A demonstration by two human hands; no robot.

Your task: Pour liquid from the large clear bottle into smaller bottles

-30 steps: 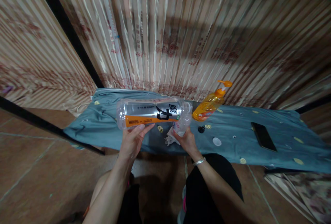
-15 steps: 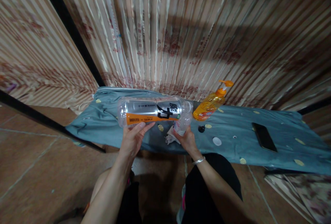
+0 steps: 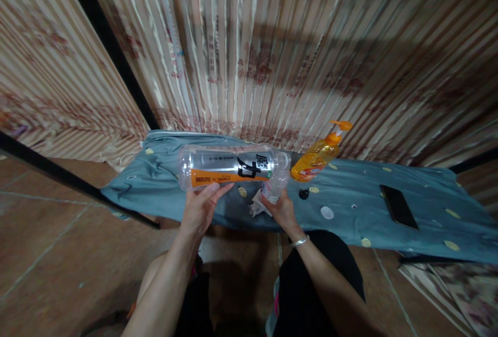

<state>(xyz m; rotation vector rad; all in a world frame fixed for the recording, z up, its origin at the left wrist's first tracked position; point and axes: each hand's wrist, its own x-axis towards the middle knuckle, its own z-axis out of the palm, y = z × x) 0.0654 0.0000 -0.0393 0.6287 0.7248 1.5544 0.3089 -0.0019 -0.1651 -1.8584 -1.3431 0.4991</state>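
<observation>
My left hand [image 3: 200, 204] is closed around the lower side of a large clear plastic bottle [image 3: 225, 165] with a silver and orange label. The bottle lies on its side in the air, its neck toward the right. My right hand [image 3: 283, 208] grips a smaller clear plastic bottle [image 3: 277, 181], held upright just under the big bottle's neck. The two bottles' mouths are close together; whether they touch I cannot tell. A crumpled whitish cloth [image 3: 257, 207] sits by the right hand's fingers. A pump bottle [image 3: 315, 160] of orange liquid stands just to the right.
A blue-green cloth [image 3: 350, 207] covers the low bench. On it lie a black cap [image 3: 304, 194], a white cap [image 3: 327, 213] and a phone [image 3: 399, 206]. Black metal poles [image 3: 116, 56] frame the left side. Striped curtains [image 3: 264, 56] hang behind.
Almost nothing differs. Both hands keep the same hold on the two bottles, and the whole view has shifted very slightly.
</observation>
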